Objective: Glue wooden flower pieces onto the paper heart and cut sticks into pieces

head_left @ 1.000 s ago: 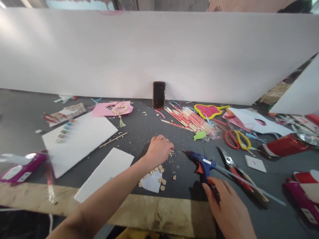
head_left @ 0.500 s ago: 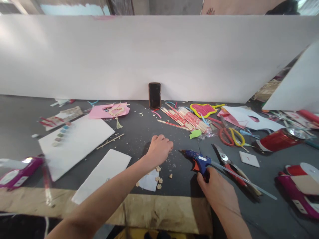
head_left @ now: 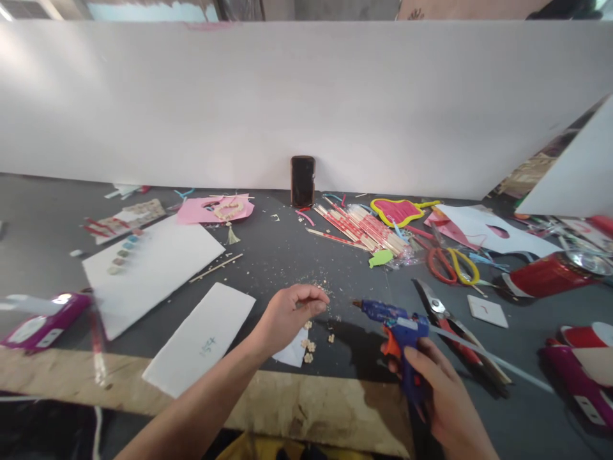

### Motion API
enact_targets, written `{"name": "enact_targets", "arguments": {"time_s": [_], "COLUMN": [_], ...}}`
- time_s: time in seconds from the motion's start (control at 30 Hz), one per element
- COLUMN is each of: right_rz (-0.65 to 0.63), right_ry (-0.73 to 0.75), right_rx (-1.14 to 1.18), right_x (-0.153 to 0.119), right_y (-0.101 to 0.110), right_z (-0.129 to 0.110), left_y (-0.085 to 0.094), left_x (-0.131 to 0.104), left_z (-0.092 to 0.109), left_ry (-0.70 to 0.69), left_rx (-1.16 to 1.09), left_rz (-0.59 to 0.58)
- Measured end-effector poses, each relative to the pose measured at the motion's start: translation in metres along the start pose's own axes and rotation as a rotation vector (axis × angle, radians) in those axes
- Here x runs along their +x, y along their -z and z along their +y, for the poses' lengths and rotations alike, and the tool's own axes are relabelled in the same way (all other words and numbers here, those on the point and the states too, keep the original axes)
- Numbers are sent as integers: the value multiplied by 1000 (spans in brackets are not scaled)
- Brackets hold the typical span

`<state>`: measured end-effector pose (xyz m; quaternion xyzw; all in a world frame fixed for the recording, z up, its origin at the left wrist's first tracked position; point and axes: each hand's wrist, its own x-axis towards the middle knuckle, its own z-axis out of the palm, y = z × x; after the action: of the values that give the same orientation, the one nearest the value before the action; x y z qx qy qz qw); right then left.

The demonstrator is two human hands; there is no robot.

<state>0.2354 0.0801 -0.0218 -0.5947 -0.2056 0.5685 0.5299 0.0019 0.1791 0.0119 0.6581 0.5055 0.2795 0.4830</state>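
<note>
My right hand (head_left: 433,374) is wrapped round the handle of a blue glue gun (head_left: 390,313), lifted above the dark tabletop. Its nozzle points left, and a long clear glue stick (head_left: 493,354) runs out of its back. Left of the nozzle, my left hand (head_left: 297,313) has thumb and forefinger brought together; whatever the tips pinch is too small to name. Beneath that hand lies a small white paper (head_left: 291,354), partly covered by it. Several little flower-shaped beige pieces (head_left: 309,348) lie on and beside the paper.
A phone (head_left: 302,182) leans on the white board behind. Pruning shears (head_left: 443,313), scissors (head_left: 453,265) and a red can (head_left: 550,275) lie on the right, red-patterned sticks (head_left: 364,230) at centre back. White boards (head_left: 205,338) and a purple device (head_left: 45,322) are on the left.
My right hand has closed round the glue gun's handle and raised it from the table. My left hand has turned and drawn slightly nearer, thumb and forefinger now pinched. The view shifted slightly.
</note>
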Motion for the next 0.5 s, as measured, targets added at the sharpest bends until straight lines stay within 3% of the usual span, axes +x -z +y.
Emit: {"name": "enact_targets", "arguments": {"time_s": [0.2, 0.5], "right_rz": [-111, -56], "right_ry": [36, 218], "right_rx": [-52, -131], "right_x": [-14, -36], "right_y": [-18, -39], "right_z": [7, 0], "left_y": [-6, -10], "left_x": [-8, -14], "left_z": [-6, -6], "left_ry": [99, 85], "left_rx": [-256, -412], "left_rz": [-4, 48]}}
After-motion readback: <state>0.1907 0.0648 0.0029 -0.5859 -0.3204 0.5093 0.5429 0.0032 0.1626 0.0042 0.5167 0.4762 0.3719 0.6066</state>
